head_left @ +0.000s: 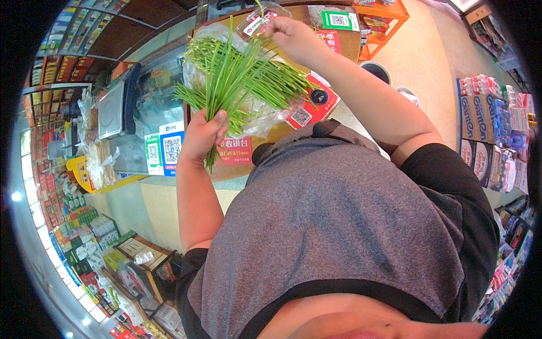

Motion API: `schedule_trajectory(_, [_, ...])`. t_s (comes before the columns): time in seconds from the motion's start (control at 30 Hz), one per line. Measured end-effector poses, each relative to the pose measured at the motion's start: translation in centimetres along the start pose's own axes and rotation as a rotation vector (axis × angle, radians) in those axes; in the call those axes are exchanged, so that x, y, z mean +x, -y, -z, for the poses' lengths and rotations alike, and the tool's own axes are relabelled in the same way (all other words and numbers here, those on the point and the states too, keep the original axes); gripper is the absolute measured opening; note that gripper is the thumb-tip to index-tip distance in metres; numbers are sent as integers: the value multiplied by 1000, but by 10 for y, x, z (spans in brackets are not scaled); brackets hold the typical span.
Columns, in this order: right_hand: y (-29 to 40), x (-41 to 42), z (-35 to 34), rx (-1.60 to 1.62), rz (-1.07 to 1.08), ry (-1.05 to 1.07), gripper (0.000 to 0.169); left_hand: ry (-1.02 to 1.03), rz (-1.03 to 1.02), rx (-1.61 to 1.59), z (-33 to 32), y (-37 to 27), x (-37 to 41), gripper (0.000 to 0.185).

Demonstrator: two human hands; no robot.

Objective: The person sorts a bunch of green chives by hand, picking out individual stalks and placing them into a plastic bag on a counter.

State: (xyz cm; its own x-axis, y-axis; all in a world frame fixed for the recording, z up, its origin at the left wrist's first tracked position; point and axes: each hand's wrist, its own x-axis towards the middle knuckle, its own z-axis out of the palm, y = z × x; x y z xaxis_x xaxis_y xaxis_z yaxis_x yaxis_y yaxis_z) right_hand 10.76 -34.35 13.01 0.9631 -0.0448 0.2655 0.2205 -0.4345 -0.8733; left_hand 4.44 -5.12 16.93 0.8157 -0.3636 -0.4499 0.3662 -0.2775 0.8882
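My left hand [207,131] is closed around the lower stalks of a bunch of green garlic chives [226,76], whose tops fan out upwards. Near those tops my right hand [286,36] has its fingers pinched together, with thin yellowish-green strands around the fingertips; whether it grips a strand is hard to tell. A larger heap of chives [275,82] lies behind the held bunch on a clear plastic bag [264,123], spread on the wooden counter top [235,170]. A clear plastic container [258,21] with a label stands beyond the heap.
Left of the heap is a glass display counter [156,101] with a flat-topped device [112,110], payment-code signs [171,148] and a bundle of wooden sticks [100,163]. A red sign [315,106] lies at the counter's right edge. An orange rack [383,29] stands beyond, and stacked drink packs [478,118] are at right.
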Motion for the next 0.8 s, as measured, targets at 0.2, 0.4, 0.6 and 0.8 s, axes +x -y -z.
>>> schedule_trajectory(0.2, [19,-6,2,-339,283,182,17,70,4,-7,0,-2,2,35])
schedule_trajectory(0.4, [33,-13,0,-539,453,193,19,63,3,14,0,-4,1,32])
schedule_trajectory(0.6, [37,-15,-2,-556,529,206,19,58,5,7,-3,-9,0,25])
schedule_trajectory(0.8, [37,-14,0,-593,524,265,18,62,4,43,1,-5,3,30])
